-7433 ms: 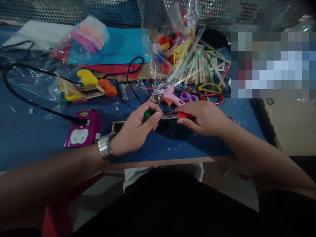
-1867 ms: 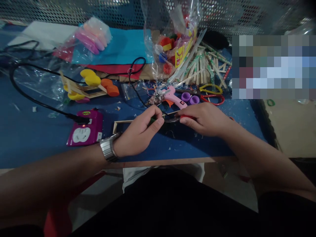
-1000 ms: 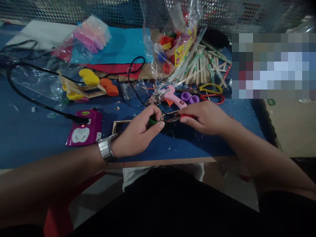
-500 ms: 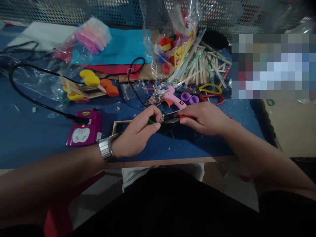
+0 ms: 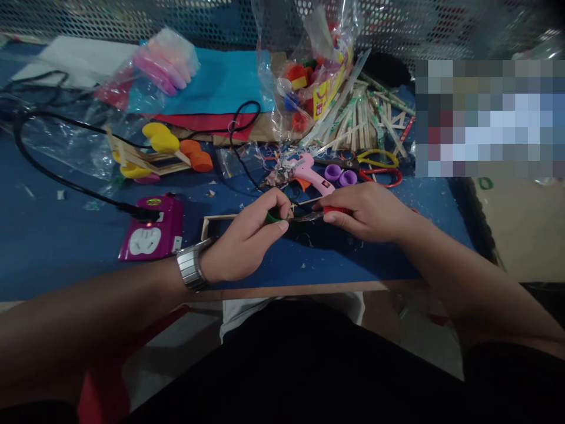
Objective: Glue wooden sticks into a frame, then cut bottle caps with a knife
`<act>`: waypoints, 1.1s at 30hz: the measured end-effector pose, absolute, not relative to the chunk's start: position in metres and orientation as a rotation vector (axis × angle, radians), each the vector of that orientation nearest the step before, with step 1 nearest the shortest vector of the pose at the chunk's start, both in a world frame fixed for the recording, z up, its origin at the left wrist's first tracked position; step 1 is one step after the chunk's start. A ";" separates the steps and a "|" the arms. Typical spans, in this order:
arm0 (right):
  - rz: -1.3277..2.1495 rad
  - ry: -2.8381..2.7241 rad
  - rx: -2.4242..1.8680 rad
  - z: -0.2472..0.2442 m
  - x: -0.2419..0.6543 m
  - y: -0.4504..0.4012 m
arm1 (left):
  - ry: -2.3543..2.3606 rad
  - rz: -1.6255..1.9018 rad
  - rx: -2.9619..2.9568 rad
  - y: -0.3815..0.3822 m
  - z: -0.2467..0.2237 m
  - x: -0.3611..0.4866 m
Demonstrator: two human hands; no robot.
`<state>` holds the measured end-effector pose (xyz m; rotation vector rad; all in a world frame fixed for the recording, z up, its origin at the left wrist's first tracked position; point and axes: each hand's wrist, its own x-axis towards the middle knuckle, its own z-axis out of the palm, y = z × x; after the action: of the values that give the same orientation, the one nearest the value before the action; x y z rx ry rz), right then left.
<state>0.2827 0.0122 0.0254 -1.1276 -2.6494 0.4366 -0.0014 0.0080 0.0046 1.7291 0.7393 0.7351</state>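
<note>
Print too small to read on yellow-and-red label (image 5: 318,103) of clear plastic bag (image 5: 285,35) behind pink glue gun (image 5: 311,175), red label (image 5: 325,184) on gun's handle, yellow-green sticker (image 5: 153,202) on purple extension socket (image 5: 166,235) left of gun.

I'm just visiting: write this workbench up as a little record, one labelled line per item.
Left hand: holds a green cap
Right hand: holds a red-handled tool
Tool tip: points toward the left fingertips; contact with the cap unclear
Beyond the hands: pink glue gun, two purple caps
Power: purple socket box, black plug in it, red light lit
Partly hidden: wooden frame, behind the left hand
</note>
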 end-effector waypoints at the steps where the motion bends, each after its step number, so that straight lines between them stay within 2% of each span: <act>1: 0.430 -2.648 -1.125 0.025 0.283 0.012 | 0.743 0.733 1.732 0.008 0.005 -0.001; 33: 0.506 -2.613 -1.144 0.028 0.282 0.011 | 0.774 0.749 1.585 0.005 0.003 -0.001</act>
<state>0.2819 0.0112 0.0277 -1.1443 -2.6130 0.5062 -0.0009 0.0049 0.0034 1.5850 0.7744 0.7494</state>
